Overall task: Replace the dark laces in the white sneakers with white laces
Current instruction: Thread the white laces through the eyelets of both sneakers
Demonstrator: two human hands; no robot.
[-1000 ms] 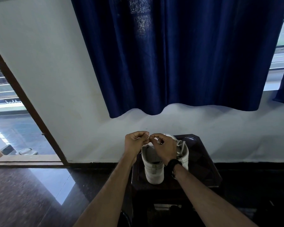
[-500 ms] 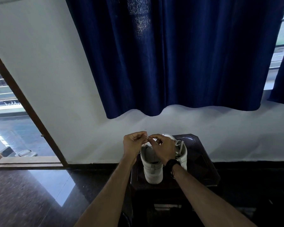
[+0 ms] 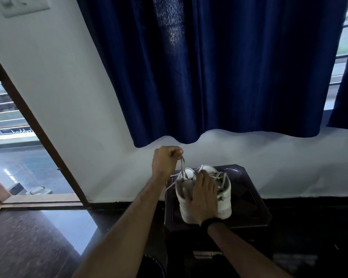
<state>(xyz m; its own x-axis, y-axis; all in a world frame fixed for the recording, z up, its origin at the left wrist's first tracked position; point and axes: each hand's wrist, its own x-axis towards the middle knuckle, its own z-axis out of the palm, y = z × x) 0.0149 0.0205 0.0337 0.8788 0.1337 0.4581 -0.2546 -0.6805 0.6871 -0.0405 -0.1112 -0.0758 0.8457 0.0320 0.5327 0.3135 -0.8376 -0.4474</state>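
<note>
Two white sneakers stand side by side, heels toward me, on a small dark table (image 3: 247, 199). My left hand (image 3: 165, 162) is raised above the left sneaker (image 3: 184, 207), pinching a pale grey lace (image 3: 182, 167) that runs taut down into that shoe. My right hand (image 3: 204, 192) lies flat over the top of the left sneaker, pressing it down, fingers spread. The right sneaker (image 3: 225, 197) carries loosely threaded grey lace. A dark band circles my right wrist.
A dark blue curtain (image 3: 219, 67) hangs on the white wall behind the table. An open doorway (image 3: 18, 157) is at the left, with glossy dark floor (image 3: 38, 237) below. A window shows at the far right.
My hands have separated: the left has risen, pulling the lace upward, and the right has dropped flat onto the left sneaker. The view has tilted slightly.
</note>
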